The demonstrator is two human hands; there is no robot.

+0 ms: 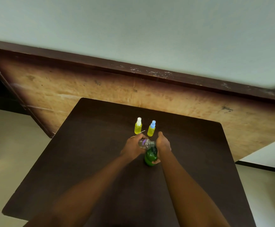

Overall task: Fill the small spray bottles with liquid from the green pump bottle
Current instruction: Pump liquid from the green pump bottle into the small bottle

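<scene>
The green pump bottle [149, 158] stands on the dark table [100, 161], and my right hand [163, 144] grips it near the top. My left hand [133, 147] holds a clear small bottle [145, 143] with a purple band, tipped on its side with its mouth over the green bottle's neck. Behind my hands stand two small spray bottles of yellow liquid: one with a white cap [138, 126] on the left, one with a blue cap [151, 128] on the right. A thin white tube [141, 132] lies between them.
A worn wooden board [84, 89] leans against the pale wall just beyond the table's far edge. The floor shows to the left and right of the table.
</scene>
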